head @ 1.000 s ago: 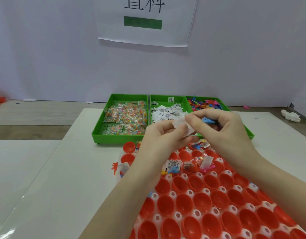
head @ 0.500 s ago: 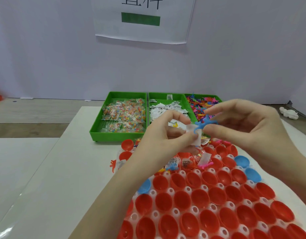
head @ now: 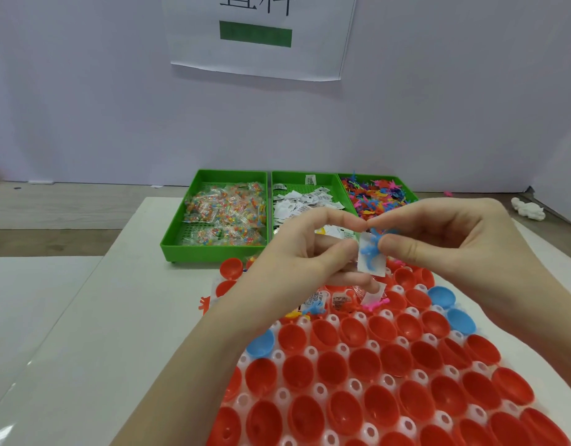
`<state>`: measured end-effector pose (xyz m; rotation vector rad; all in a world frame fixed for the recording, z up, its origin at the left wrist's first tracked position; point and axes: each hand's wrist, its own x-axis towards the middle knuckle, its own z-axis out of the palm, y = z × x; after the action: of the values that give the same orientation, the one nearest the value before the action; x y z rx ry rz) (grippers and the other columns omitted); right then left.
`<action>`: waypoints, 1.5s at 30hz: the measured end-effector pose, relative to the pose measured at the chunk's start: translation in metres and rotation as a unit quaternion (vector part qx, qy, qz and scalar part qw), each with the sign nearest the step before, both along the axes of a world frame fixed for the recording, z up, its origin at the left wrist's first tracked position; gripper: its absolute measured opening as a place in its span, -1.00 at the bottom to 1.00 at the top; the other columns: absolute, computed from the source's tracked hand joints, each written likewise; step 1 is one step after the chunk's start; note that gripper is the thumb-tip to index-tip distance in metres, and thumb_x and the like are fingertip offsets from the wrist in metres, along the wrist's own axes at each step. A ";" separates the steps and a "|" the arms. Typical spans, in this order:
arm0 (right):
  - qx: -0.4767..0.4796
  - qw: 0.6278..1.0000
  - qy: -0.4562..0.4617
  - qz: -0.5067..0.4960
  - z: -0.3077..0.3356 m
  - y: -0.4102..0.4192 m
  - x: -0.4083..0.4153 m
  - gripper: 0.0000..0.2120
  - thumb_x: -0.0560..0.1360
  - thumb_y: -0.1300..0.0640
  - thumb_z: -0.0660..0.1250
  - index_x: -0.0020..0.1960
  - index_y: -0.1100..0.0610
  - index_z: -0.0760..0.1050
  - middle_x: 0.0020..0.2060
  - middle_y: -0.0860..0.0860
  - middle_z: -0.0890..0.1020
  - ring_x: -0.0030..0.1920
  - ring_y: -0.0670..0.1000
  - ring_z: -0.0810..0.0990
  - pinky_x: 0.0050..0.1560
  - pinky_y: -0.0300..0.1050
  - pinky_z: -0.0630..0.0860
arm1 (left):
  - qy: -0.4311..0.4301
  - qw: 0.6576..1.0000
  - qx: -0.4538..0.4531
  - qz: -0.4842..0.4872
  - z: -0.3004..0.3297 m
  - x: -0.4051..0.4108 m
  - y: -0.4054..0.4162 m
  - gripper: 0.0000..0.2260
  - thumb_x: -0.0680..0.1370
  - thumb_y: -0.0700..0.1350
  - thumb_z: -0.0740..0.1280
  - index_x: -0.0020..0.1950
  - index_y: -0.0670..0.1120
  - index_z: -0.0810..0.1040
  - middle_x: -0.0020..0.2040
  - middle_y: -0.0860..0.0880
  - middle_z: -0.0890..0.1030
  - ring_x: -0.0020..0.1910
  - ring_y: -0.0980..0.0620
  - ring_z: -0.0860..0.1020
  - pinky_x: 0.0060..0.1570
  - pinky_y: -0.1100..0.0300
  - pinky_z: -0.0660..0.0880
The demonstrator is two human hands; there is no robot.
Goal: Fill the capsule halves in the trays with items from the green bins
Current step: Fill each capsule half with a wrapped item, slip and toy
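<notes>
2 hands meet above the far end of the white tray [head: 310, 350] of capsule halves. The left hand [head: 305, 252] pinches a small white paper slip [head: 371, 263] between thumb and fingertips; the right hand [head: 451, 243] pinches a blue toy figure [head: 372, 249] against that slip, thumb in front. Below them, a few far capsule halves already hold slips and figures, while the near red halves [head: 377, 410] sit bare. 3 green bins [head: 213, 251] stand side by side on the tabletop [head: 100, 333] behind the tray, holding candy packets [head: 228, 214], paper slips and coloured figures.
</notes>
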<state>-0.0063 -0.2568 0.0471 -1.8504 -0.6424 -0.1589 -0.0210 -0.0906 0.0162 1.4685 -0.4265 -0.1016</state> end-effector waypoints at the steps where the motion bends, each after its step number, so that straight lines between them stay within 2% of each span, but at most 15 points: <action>1: -0.016 1.000 -0.014 -0.011 -0.001 0.000 0.000 -0.84 0.22 0.15 0.46 -0.24 -0.06 0.67 -0.27 0.00 0.68 -0.28 -0.03 0.64 -0.24 -0.29 0.57 | -0.003 1.000 0.001 0.005 0.000 -0.001 -0.002 -0.83 0.59 -0.32 0.15 -0.02 -0.08 0.43 -0.47 0.02 0.48 -0.30 -0.02 0.66 -0.12 0.28 0.59; 5: -0.075 0.995 -0.048 -0.034 0.001 0.000 -0.001 -0.78 0.28 0.26 0.48 -0.29 -0.07 0.61 -0.26 -0.01 0.64 -0.24 0.01 0.58 -0.21 -0.17 0.51 | -0.041 0.998 0.026 0.044 0.000 -0.003 -0.014 -0.79 0.59 -0.34 0.14 -0.07 -0.02 0.32 -0.30 -0.26 0.54 -0.28 -0.04 0.63 -0.10 0.16 0.61; 8: -0.074 0.997 -0.020 -0.018 0.004 -0.005 0.001 -0.77 0.29 0.31 0.47 -0.27 -0.03 0.60 -0.24 -0.05 0.68 -0.23 -0.01 0.64 -0.17 -0.18 0.58 | -0.070 0.994 0.056 0.067 -0.002 -0.005 -0.022 -0.77 0.60 -0.33 0.12 -0.08 0.01 0.30 -0.39 0.02 0.56 -0.28 0.03 0.63 -0.05 0.08 0.60; 11: -0.092 0.995 -0.025 -0.031 0.004 -0.012 0.006 -0.59 0.31 0.37 0.46 -0.27 -0.19 0.60 -0.26 -0.09 0.67 -0.26 -0.12 0.64 -0.15 -0.30 0.57 | -0.054 0.994 0.073 0.060 -0.002 -0.004 -0.033 -0.76 0.61 -0.30 0.08 -0.06 0.06 0.31 -0.35 0.07 0.54 -0.29 0.13 0.61 -0.10 0.23 0.59; 13: -0.110 0.993 -0.014 -0.041 0.000 -0.019 0.010 -0.45 0.34 0.39 0.43 -0.37 -0.32 0.58 -0.28 -0.22 0.66 -0.23 -0.21 0.62 -0.13 -0.39 0.54 | -0.058 0.990 0.122 0.049 0.000 0.000 -0.037 -0.77 0.62 -0.26 0.07 -0.01 0.10 0.30 -0.35 0.06 0.47 -0.40 0.21 0.52 -0.29 0.37 0.51; 15: -0.113 0.992 0.014 -0.046 -0.008 -0.026 0.017 -0.46 0.36 0.43 0.39 -0.42 -0.24 0.58 -0.36 -0.28 0.65 -0.22 -0.25 0.63 -0.13 -0.42 0.53 | -0.071 0.974 0.210 0.049 0.003 0.007 -0.040 -0.82 0.61 -0.19 0.10 0.09 0.10 0.31 -0.40 0.11 0.43 -0.50 0.23 0.38 -0.43 0.38 0.37; 17: -0.126 0.989 0.024 -0.076 -0.022 -0.031 0.025 -0.53 0.38 0.44 0.38 -0.34 -0.16 0.56 -0.37 -0.20 0.65 -0.25 -0.18 0.63 -0.16 -0.38 0.53 | -0.096 0.936 0.330 0.073 0.003 0.017 -0.042 -0.82 0.61 -0.10 0.14 0.19 0.08 0.33 -0.14 0.09 0.57 -0.24 0.18 0.51 -0.16 0.26 0.45; 19: -0.149 0.982 0.030 -0.116 -0.039 -0.035 0.032 -0.63 0.39 0.42 0.38 -0.32 -0.06 0.53 -0.32 -0.08 0.63 -0.24 -0.01 0.61 -0.13 -0.21 0.52 | -0.121 0.887 0.432 0.109 -0.001 0.024 -0.042 -0.77 0.60 -0.05 0.16 0.25 0.03 0.38 0.17 0.03 0.53 0.13 0.05 0.48 0.14 0.11 0.40; 22: -0.189 0.971 0.033 -0.143 -0.060 -0.039 0.037 -0.72 0.39 0.39 0.39 -0.28 0.01 0.52 -0.25 0.02 0.62 -0.23 0.04 0.58 -0.16 -0.28 0.46 | -0.155 0.842 0.506 0.107 -0.010 0.024 -0.043 -0.76 0.59 -0.02 0.20 0.22 -0.01 0.49 0.17 0.02 0.52 0.19 0.03 0.44 0.18 0.10 0.35; 26: -0.203 0.968 0.040 -0.142 -0.071 -0.044 0.038 -0.74 0.40 0.37 0.39 -0.25 0.01 0.52 -0.28 -0.05 0.60 -0.25 -0.07 0.57 -0.21 -0.45 0.42 | -0.160 0.876 0.406 0.206 -0.013 0.028 -0.024 -0.83 0.54 -0.04 0.27 0.04 -0.02 0.62 -0.09 0.13 0.57 -0.02 0.12 0.53 0.04 0.20 0.43; 29: -0.227 0.965 0.036 -0.124 -0.071 -0.043 0.037 -0.74 0.39 0.35 0.40 -0.26 -0.01 0.50 -0.35 -0.18 0.55 -0.36 -0.23 0.53 -0.28 -0.50 0.40 | -0.157 0.882 0.308 0.319 -0.007 0.039 0.003 -0.89 0.53 -0.08 0.30 -0.08 -0.03 0.62 -0.24 0.22 0.54 -0.21 0.32 0.48 -0.17 0.49 0.37; 34: -0.284 0.955 0.053 -0.074 -0.068 -0.039 0.039 -0.73 0.33 0.33 0.44 -0.17 0.00 0.48 -0.37 -0.16 0.57 -0.39 -0.33 0.49 -0.32 -0.48 0.37 | -0.111 0.859 0.255 0.429 -0.009 0.060 0.056 -0.92 0.52 -0.12 0.31 -0.11 -0.06 0.60 -0.24 0.06 0.58 -0.23 0.15 0.51 -0.20 0.26 0.38; 39: -0.309 0.943 0.104 -0.064 -0.059 -0.038 0.049 -0.77 0.26 0.34 0.50 -0.27 0.05 0.56 -0.40 -0.09 0.62 -0.36 -0.27 0.59 -0.31 -0.44 0.49 | -0.027 0.797 0.415 0.438 -0.030 0.082 0.105 -0.78 0.54 -0.07 0.28 0.07 -0.15 0.61 0.02 -0.13 0.63 0.03 -0.12 0.54 0.03 0.06 0.44; 42: -0.340 0.933 0.102 -0.052 -0.050 -0.038 0.053 -0.75 0.23 0.29 0.54 -0.26 -0.02 0.58 -0.34 -0.14 0.64 -0.37 -0.29 0.57 -0.24 -0.36 0.53 | 0.027 0.752 0.554 0.355 -0.045 0.089 0.123 -0.69 0.56 0.02 0.24 0.23 -0.09 0.55 0.20 -0.16 0.57 0.18 -0.15 0.50 0.17 0.02 0.43; 45: -0.332 0.934 0.120 -0.043 -0.042 -0.039 0.056 -0.70 0.20 0.26 0.56 -0.23 -0.06 0.57 -0.29 -0.15 0.64 -0.39 -0.30 0.56 -0.30 -0.41 0.50 | 0.058 0.681 0.663 0.304 -0.056 0.091 0.126 -0.64 0.56 0.17 0.18 0.27 0.04 0.51 0.24 -0.08 0.55 0.20 -0.11 0.48 0.13 0.10 0.39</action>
<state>0.0495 -0.2954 0.0048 -2.5004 -0.4706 0.2606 0.0703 0.0356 -0.0396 2.9589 0.4294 0.0636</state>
